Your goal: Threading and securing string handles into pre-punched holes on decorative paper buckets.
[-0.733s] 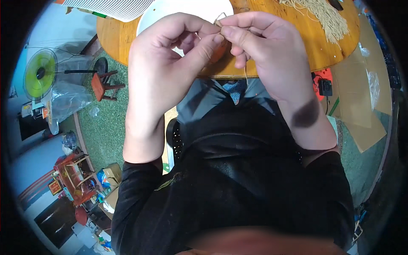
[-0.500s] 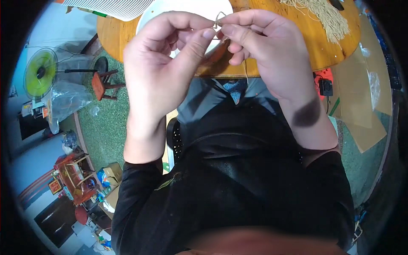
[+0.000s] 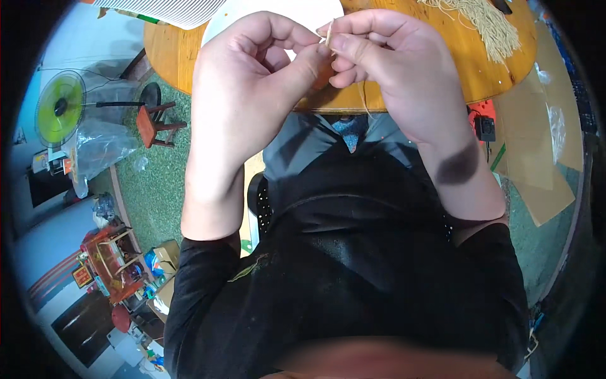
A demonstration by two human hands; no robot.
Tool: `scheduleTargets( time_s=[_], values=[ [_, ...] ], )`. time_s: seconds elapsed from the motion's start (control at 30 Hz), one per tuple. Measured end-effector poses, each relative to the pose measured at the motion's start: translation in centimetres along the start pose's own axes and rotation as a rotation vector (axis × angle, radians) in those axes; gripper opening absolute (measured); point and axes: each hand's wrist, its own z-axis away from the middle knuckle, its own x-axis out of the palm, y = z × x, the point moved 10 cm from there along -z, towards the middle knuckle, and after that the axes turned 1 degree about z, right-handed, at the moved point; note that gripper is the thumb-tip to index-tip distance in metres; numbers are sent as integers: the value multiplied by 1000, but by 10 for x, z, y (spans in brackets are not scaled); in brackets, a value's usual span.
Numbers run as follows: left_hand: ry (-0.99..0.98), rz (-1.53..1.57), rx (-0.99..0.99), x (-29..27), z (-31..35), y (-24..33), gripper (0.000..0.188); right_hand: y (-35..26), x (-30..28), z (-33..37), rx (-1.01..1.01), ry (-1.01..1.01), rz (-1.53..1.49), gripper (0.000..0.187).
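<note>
Between my two hands, above the near edge of the wooden table, is a thin beige string with a small loop or knot. My left hand pinches it between thumb and forefinger from the left. From the other side my right hand grips the same string at the fingertips, its other fingers curled. One loose end hangs below the right fingers toward my lap. Exactly how the string crosses is too small to make out. Behind the hands lies a round white plate or tray, partly covered by them.
A bundle of beige strings lies at the table's far right. White ribbed material rests at the far left. Leftward stand a green fan and a small wooden stool. Flattened cardboard is at the right.
My hands have drawn closer together at the fingertips. The open loop of string that stood up between them now looks narrower, and my left hand has shifted slightly right.
</note>
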Motion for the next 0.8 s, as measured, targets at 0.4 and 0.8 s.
scheduleTargets(
  time_s=[0.4, 0.8],
  values=[
    [-53, 171, -63, 4, 0, -6, 13, -6, 7, 7, -160, -57, 162, 18],
    [-98, 297, -52, -2, -7, -12, 12, 5, 4, -2, -67, -135, -80, 18]
  ],
)
